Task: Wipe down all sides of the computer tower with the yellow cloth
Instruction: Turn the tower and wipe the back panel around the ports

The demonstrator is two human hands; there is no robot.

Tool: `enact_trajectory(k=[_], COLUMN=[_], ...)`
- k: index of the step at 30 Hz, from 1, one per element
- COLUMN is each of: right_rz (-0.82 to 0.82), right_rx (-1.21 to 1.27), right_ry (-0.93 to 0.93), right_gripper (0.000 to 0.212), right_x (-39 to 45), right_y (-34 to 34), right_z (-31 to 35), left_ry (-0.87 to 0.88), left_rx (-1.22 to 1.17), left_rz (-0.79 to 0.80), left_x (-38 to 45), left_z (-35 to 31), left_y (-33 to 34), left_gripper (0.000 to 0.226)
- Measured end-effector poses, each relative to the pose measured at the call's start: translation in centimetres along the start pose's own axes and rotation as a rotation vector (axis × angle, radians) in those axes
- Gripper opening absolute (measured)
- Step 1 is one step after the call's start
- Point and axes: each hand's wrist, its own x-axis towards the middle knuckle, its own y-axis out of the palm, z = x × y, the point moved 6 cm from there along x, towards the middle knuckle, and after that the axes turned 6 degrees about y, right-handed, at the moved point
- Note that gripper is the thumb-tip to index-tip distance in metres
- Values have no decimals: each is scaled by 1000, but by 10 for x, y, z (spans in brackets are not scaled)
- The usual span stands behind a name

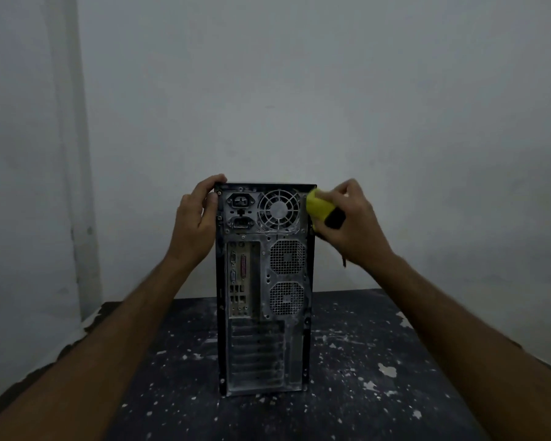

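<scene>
Here, yellow cloth (319, 207) at computer tower (264, 288)

The computer tower (264, 288) shows only its dusty back panel, its front and both side walls hidden, the left hand (195, 218) covers its top left corner, most of the yellow cloth (319, 207) is buried in the right hand (353, 224), and both forearms run off the near edge.
</scene>
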Motion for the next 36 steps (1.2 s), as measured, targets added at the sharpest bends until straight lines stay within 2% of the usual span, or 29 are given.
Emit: enact_trajectory(k=[2,3,6,8,13,17,23,27,32,36], right_rz=[115,111,-54,-71,174,15,260,97,322,75], right_rx=[-38,-44,-24,-15,-69,-27,-122,-136,-183,-151], right_ry=[-34,-21,21,14,-70,-31,-74,-19,-112,0], right_gripper=[45,45,43,43,46,46,50,48,48,44], right_x=[-15,-8,31,31,-23,12,-30,13,-29,16], right_y=[0,-4,-19,-13,1,-7,14,1,23,4], right_z=[-7,-11,-8,-1,-6,-2,1,4,17,14], left_ry=[22,27,15,11,-5,17,-15,-12,-39,-55], left_rx=[-52,-61,-37,-32,-51,-25,-64,-74,-114,-125], left_rz=[-9,-14,-32,-35,-41,-71,-86,-82,-82,-86], left_x=[-1,0,0,0,0,-3,-4,-5,-6,-5], left_z=[-2,-1,5,5,3,1,1,4,3,6], left_y=[3,4,2,0,1,3,8,7,8,8], left_gripper=[39,40,36,35,33,34,35,34,34,34])
